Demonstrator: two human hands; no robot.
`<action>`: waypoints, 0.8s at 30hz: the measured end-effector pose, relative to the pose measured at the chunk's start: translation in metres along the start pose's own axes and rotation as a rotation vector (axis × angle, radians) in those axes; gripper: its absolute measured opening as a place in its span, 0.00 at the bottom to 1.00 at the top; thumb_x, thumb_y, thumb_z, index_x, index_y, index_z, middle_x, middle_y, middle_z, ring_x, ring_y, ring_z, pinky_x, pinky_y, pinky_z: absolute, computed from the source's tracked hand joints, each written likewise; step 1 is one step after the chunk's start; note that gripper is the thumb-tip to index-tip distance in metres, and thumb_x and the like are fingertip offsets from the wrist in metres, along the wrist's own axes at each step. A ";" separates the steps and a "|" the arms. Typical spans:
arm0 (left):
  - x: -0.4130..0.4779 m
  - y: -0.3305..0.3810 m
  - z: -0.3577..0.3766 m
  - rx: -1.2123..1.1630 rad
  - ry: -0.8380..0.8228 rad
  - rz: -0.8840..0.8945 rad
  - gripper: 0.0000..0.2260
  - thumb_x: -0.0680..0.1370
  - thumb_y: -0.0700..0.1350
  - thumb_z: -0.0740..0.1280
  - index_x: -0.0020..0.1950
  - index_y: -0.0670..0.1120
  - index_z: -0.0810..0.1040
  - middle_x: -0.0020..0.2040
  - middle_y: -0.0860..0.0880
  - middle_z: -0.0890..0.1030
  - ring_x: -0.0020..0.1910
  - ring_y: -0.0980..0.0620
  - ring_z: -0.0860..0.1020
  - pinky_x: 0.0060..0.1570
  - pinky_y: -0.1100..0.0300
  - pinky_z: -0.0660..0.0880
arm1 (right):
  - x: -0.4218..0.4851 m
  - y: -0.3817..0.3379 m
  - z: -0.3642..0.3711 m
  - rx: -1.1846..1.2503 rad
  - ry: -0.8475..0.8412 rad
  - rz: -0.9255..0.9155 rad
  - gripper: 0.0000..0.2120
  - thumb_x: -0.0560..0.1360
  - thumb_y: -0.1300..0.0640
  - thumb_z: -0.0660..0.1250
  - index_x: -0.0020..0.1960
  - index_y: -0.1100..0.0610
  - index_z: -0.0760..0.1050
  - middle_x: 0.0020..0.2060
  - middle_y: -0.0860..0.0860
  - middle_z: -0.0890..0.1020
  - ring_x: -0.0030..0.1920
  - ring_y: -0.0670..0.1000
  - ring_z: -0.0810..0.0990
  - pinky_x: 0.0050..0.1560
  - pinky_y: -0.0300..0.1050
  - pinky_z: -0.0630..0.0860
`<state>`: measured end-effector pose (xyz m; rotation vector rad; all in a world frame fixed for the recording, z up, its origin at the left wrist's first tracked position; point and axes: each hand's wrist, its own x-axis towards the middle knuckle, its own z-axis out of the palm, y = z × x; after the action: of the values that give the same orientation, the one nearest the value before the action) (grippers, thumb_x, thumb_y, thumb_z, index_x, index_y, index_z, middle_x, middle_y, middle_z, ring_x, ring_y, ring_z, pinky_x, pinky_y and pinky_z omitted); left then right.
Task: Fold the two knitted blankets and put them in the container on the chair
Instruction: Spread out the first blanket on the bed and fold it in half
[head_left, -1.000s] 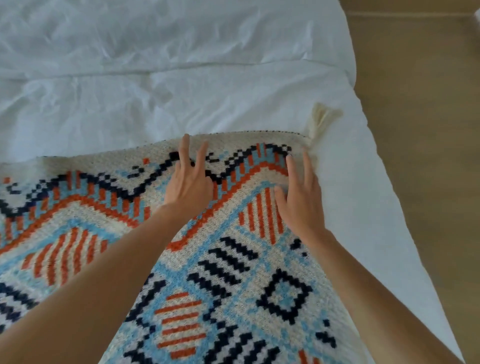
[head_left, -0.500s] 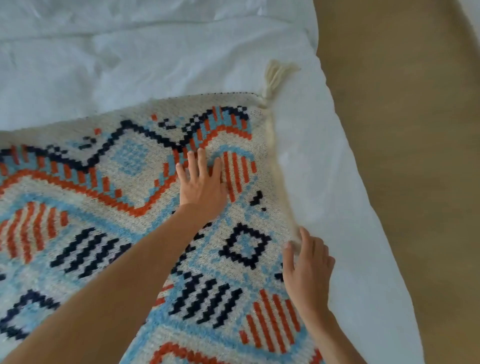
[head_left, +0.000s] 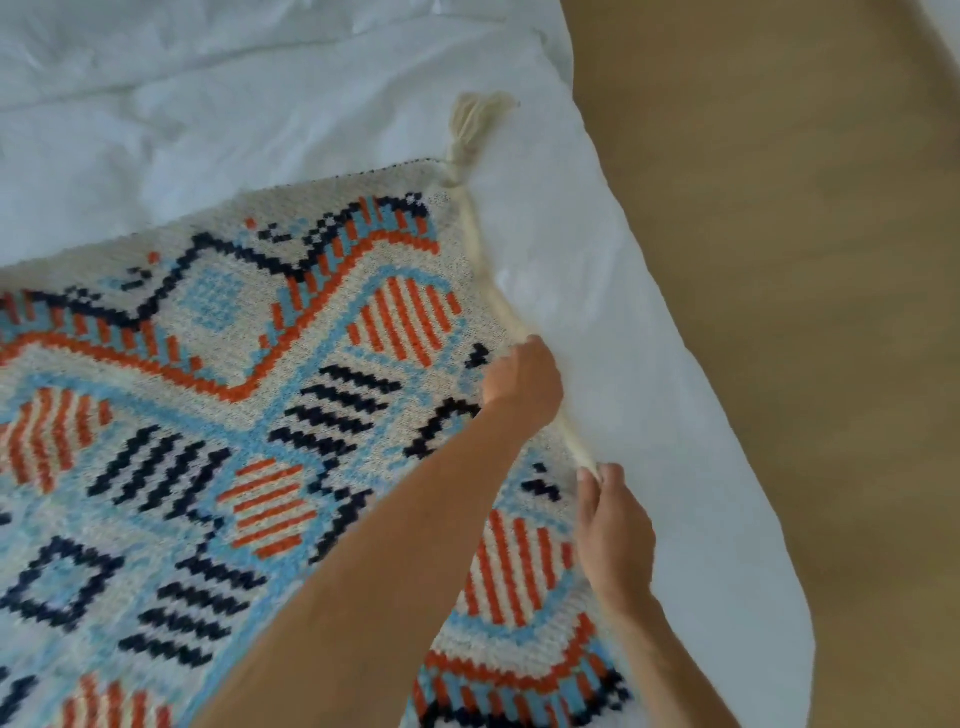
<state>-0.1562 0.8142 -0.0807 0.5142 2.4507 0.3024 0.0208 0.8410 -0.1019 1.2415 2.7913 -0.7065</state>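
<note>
Knitted blanket (head_left: 218, 395) of cream wool, patterned in orange, light blue and navy, lies spread flat on the white bed sheet (head_left: 623, 364). Its cream right edge runs in a long line from the corner tassel (head_left: 465, 130) down toward the person. Both hands are on that edge. The left hand (head_left: 522, 382) is farther up, fingers curled over it, and the right hand (head_left: 615, 525) is nearer, fingers (head_left: 589, 475) pinching the border. The rest of the cloth lies to their left, so the fold probably goes that way.

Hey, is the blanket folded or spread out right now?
Spread flat: the blanket lies on the bed, pattern up, no fold visible; left hand and right hand grip its side edge. Layers underneath: cannot tell.
</note>
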 end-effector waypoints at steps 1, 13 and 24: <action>-0.004 0.002 0.001 -0.004 0.004 0.000 0.13 0.81 0.41 0.55 0.64 0.37 0.67 0.55 0.40 0.77 0.50 0.44 0.79 0.41 0.57 0.75 | -0.006 0.001 -0.001 0.003 -0.016 -0.016 0.14 0.79 0.48 0.57 0.46 0.58 0.72 0.30 0.44 0.73 0.26 0.41 0.70 0.25 0.30 0.60; -0.100 0.027 0.070 0.202 -0.215 0.002 0.15 0.79 0.50 0.58 0.38 0.42 0.73 0.30 0.50 0.71 0.26 0.54 0.69 0.24 0.63 0.64 | -0.124 0.072 -0.033 -0.136 -0.151 -0.026 0.16 0.75 0.48 0.67 0.39 0.60 0.72 0.27 0.53 0.77 0.28 0.57 0.77 0.27 0.45 0.71; -0.135 0.037 0.092 -0.057 -0.221 0.060 0.17 0.82 0.43 0.52 0.69 0.38 0.61 0.64 0.40 0.72 0.55 0.43 0.77 0.52 0.51 0.76 | -0.126 0.107 -0.043 -0.114 -0.198 0.067 0.15 0.78 0.47 0.59 0.46 0.59 0.69 0.31 0.53 0.79 0.31 0.58 0.80 0.29 0.46 0.71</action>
<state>0.0102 0.7983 -0.0705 0.5654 2.2095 0.3212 0.1900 0.8324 -0.0827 1.1699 2.5789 -0.6194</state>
